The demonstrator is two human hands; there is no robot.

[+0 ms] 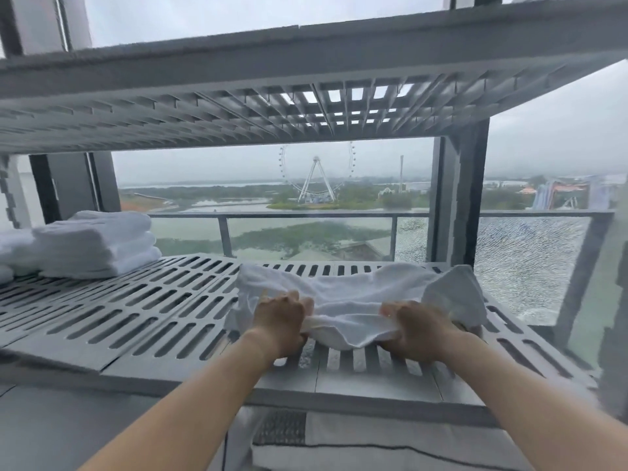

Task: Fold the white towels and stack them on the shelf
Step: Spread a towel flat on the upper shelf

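My left hand [282, 321] is clenched on the near edge of a white towel [360, 300], fingers curled over a bunch of cloth at its left end. My right hand [414, 331] grips the same near edge further right, the cloth gathered under the thumb and the fingers tucked beneath it. The towel is unfolded and rumpled, lying across the right half of the grey slotted shelf [136, 307]; the edge I hold is lifted slightly off the slats and sags between my two hands, while the far part rests on the shelf surface and its right corner stands up in a loose peak. A stack of folded white towels [98, 246] sits at the far left of the same shelf, well apart from the towel in hand, squared and lying flat; more folded white cloth shows at the left border beside it, partly cut off by the frame. A second slotted tier [238, 107] runs overhead. Behind the shelf is a window with a dark frame post [465, 198], a balcony railing [306, 215] beyond it, and a Ferris wheel [316, 175] in the distance under grey sky. Below the front lip of the shelf lies pale fabric with a dark mesh patch [282, 426]; I cannot tell what it is.
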